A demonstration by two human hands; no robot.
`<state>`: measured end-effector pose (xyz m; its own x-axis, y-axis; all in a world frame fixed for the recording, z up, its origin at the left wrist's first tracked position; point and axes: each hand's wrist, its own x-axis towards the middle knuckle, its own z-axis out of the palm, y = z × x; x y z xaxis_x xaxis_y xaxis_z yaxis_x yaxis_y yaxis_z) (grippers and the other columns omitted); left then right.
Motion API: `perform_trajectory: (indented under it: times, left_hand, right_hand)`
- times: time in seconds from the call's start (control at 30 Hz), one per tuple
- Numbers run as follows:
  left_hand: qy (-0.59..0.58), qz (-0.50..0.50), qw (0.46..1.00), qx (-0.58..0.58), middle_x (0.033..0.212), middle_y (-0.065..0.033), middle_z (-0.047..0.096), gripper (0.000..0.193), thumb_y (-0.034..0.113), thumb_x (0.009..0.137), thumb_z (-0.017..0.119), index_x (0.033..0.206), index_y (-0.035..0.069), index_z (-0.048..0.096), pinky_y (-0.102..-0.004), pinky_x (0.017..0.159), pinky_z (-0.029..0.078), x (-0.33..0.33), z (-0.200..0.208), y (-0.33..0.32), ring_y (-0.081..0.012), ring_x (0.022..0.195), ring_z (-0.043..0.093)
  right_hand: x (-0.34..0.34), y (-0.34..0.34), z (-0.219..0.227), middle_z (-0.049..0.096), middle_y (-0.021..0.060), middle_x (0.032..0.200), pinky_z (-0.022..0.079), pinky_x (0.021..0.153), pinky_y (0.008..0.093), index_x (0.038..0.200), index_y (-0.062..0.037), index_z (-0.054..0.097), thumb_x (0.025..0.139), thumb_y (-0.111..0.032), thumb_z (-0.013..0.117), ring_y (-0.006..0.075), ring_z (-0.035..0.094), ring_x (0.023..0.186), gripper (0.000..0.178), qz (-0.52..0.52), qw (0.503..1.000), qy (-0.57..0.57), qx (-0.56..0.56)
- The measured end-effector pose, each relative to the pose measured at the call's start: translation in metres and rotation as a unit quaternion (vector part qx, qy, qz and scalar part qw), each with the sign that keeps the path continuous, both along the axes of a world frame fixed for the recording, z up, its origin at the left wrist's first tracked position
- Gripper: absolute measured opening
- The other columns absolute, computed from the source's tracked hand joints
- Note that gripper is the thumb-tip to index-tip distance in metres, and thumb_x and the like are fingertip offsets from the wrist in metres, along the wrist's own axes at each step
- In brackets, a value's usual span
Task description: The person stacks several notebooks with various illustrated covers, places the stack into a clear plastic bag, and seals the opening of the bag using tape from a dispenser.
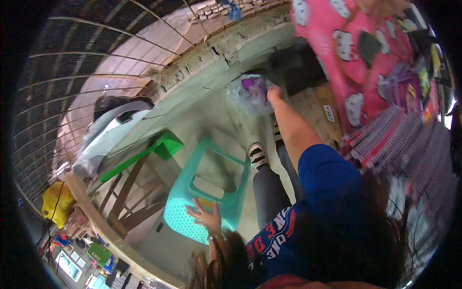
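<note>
A teal plastic stool [180,214] with a perforated seat and open sides stands in front of me, to my left. My left hand [208,219] rests on it with fingers spread, beside a yellow label. Farther off, my right arm reaches out over the floor. At its end my right hand [274,93] is closed on the edge of a thin, see-through plastic bag [251,100]. Something purple [255,85] shows inside the bag; its kind is unclear.
A wooden board [315,108] and a pink patterned cloth [332,58] lie to the right, above stacked striped packets [375,139]. Left are a green plastic piece [168,144], a wooden frame [115,250], wire mesh [106,58] and a yellow bag [57,204]. A low concrete ledge [216,55] runs along the far side.
</note>
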<state>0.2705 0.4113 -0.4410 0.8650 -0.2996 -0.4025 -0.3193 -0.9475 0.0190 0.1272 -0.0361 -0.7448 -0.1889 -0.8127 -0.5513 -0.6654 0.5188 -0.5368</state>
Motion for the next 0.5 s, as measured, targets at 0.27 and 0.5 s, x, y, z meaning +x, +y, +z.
perform_trajectory:
  times: [0.27, 0.5]
  left_hand:
    - [-0.236, -0.091, 0.966, 0.047, 0.152, -0.0186, 0.016, 0.071, 0.046, 0.086, 0.057, 0.147, 0.027, 0.024, -0.0600, 0.104, 0.026, 0.001, -0.080, 0.075, -0.0410, 0.138, 0.018]
    - [-0.173, -0.078, 0.981, 0.041, 0.152, -0.0216, 0.011, 0.074, 0.047, 0.084, 0.060, 0.146, 0.025, 0.027, -0.0612, 0.104, 0.025, 0.002, -0.080, 0.059, -0.0437, 0.138, 0.016]
  right_hand:
    - [0.016, -0.054, -0.121, 0.061, 0.0184, 0.115, 0.044, 0.092, 0.0444, 0.115, -0.0107, 0.063, 0.083, -0.032, 0.057, 0.0361, 0.058, 0.107, 0.039, 0.217, 0.971, 0.095, 0.002]
    - [0.025, -0.046, -0.139, 0.060, 0.0184, 0.117, 0.042, 0.094, 0.0460, 0.118, -0.0125, 0.061, 0.082, -0.039, 0.059, 0.0360, 0.057, 0.108, 0.044, 0.229, 0.963, 0.109, -0.093]
